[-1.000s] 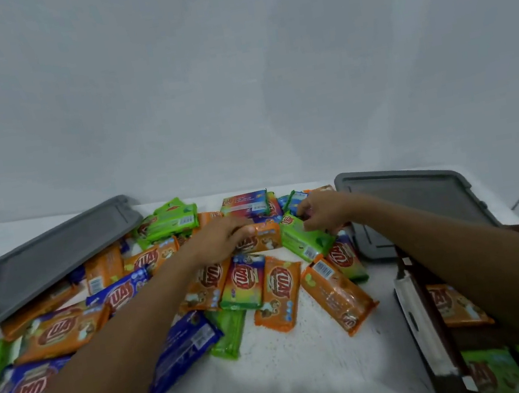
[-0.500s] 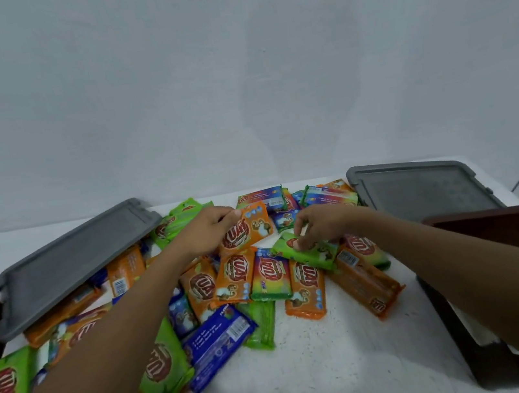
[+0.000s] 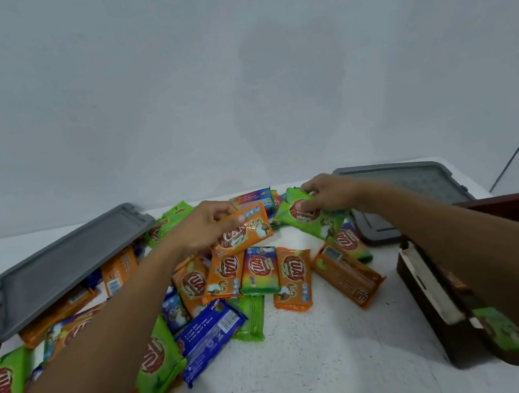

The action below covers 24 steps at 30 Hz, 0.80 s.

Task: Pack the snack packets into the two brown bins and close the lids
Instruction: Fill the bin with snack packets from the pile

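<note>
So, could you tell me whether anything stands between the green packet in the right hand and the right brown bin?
Nothing visible does. The right hand holds the green packet; the brown bin is open, its grey lid lying beyond it, though the forearm hides part of it.

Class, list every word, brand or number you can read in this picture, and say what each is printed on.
"TUA" plus an unclear last letter: red oval logo on the orange packet in the left hand, the green packet in the right hand, and other packets.
Blue packet: white print and barcode digits, too small to read.
Left grey lid, right grey lid: no text visible.
</note>
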Tool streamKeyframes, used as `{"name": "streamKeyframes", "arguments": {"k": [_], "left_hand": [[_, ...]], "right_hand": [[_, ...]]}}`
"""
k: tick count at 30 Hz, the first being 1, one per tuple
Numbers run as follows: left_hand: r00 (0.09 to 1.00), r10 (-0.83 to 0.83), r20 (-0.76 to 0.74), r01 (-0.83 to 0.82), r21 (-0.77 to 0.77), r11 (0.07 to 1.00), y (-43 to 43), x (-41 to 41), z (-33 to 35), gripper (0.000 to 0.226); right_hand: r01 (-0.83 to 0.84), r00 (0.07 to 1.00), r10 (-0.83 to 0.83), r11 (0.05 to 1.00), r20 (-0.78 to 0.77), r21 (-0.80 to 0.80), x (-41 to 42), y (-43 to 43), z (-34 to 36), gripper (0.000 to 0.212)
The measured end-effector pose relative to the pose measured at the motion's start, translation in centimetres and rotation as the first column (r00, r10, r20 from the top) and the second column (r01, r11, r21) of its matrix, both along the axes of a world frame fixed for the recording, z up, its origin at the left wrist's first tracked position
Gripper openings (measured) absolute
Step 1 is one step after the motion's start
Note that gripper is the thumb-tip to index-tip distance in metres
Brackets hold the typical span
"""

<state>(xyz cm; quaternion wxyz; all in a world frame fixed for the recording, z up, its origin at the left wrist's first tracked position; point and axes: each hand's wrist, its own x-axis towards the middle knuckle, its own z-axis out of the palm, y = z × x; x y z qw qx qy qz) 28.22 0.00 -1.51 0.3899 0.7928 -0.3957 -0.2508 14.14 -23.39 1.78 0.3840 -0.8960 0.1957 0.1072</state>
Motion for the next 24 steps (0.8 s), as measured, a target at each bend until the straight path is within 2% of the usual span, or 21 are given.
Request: {"name": "streamKeyframes", "arguments": {"k": [5,8,12,14,18,21,24], "left_hand": [[0.996,-0.065,-0.058,0.063,-0.041,0.997,-4.2,-3.8,3.2,0.022],[0.989,-0.115,-0.097,0.107,-0.081,0.991,-8.6,-7.8,5.4,0.025],[0.972,-0.233,-0.019,0.231,-0.089,0.969,-14.4,-14.3,7.0,0.026],[0.95,-0.307,0.059,0.309,-0.027,0.951,-16.9,-17.6,6.7,0.022],[0.87,-0.425,0.248,0.391,0.175,0.904,-21.3,-22.4,4.9,0.023],[0.837,-0.493,0.239,0.417,0.306,0.856,-23.5,-24.8,3.7,0.026],[0.831,-0.515,0.207,0.392,0.439,0.809,-25.0,-25.9,2.1,0.022]], "right_hand": [[0.045,0.995,-0.056,0.989,0.082,0.139,-5.9,-3.9,4.3,0.029],[0.035,0.99,-0.056,0.987,0.126,0.159,-11.0,-7.4,5.4,0.027],[0.048,0.992,-0.066,0.985,0.104,0.167,-18.7,-12.6,5.3,0.022],[0.009,0.999,-0.01,0.999,0.031,0.052,-22.0,-14.9,4.4,0.021],[-0.252,0.957,0.209,0.944,-0.203,-0.215,-25.1,-18.3,1.0,0.014],[-0.341,0.924,0.242,0.872,-0.295,-0.352,-25.8,-19.1,-1.2,0.03],[-0.319,0.938,0.239,0.878,-0.252,-0.357,-25.7,-19.3,-2.3,0.037]]}}
